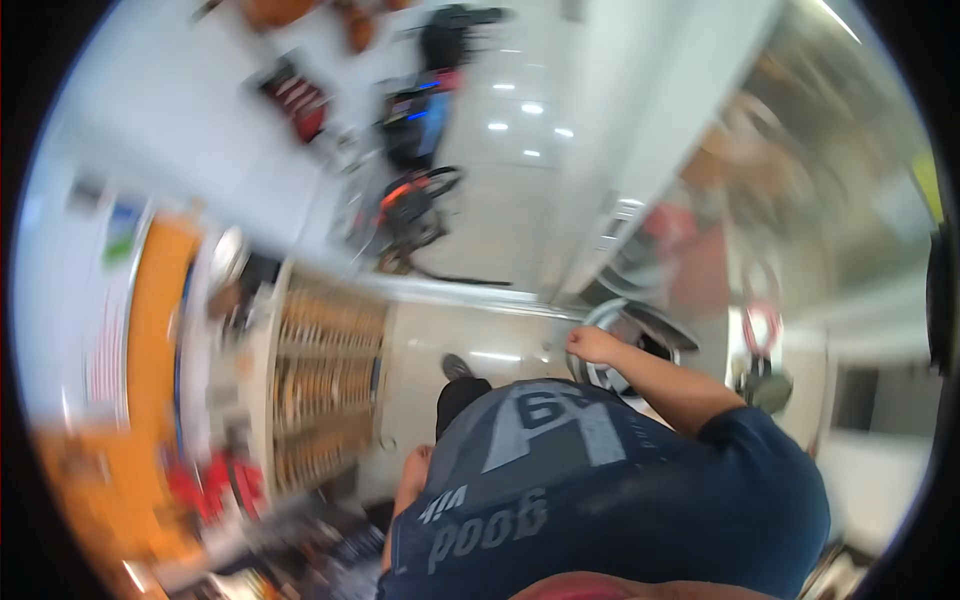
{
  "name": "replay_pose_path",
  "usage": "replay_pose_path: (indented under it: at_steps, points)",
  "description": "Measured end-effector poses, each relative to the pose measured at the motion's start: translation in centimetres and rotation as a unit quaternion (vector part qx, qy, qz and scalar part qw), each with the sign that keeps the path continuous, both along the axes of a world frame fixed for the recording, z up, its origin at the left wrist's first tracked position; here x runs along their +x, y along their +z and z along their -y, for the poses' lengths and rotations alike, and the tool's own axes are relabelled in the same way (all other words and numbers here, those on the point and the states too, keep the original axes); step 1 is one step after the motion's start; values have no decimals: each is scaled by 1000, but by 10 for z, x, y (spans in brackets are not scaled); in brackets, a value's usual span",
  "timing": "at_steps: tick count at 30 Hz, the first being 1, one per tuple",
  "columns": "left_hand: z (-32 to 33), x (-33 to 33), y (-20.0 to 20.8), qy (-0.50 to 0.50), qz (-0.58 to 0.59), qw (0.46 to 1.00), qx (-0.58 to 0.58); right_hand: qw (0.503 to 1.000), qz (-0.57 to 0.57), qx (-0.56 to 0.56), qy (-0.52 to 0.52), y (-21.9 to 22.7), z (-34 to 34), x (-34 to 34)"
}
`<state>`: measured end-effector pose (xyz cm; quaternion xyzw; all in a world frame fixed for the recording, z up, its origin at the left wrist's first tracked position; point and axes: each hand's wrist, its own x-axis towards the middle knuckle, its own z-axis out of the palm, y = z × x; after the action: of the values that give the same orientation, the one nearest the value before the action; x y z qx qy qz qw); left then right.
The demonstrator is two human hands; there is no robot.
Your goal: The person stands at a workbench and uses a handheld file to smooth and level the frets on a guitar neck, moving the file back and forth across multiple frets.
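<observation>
A person in a dark shirt [600, 490] with grey lettering stood with the right arm [670, 385] stretched forward and inward across the front of the body, elbow slightly bent, the right hand [592, 345] out beside a round, bin-like container [655, 318]. The fingers of that hand were curled in toward the palm in a loose fist; whether they enclosed anything small, or touched the container's rim, could not be told. The left hand [416, 466] hung low by the person's side, partly hidden by the shirt, and its fingers and any hold could not be made out. The container stood on the floor to the person's front right. Pale, glossy floor [420, 340] spread ahead, catching streaks of light around a dark shoe [456, 367]. To the left rose a beige rack [265, 390] with rows of narrow compartments, near an orange panel [160, 300]. Much of the room's outer part was blurred.
</observation>
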<state>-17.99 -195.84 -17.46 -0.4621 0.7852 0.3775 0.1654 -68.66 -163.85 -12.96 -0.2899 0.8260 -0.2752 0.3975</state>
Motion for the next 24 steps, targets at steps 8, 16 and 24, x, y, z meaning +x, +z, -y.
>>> replay_pose_path:
  at_steps: [8, 16, 24]
  points:
    - [263, -241, -28, -308, 60, 946, 77, 851, 333, 220, -342, -98, -23, 78]
    - [383, -517, -10, -484, 47, 870, 80, 434, 604, -45, -667, 47, 135, 267]
    - [392, -609, -36, -624, -6, 778, 76, 407, 559, -247, -679, 48, 201, 282]
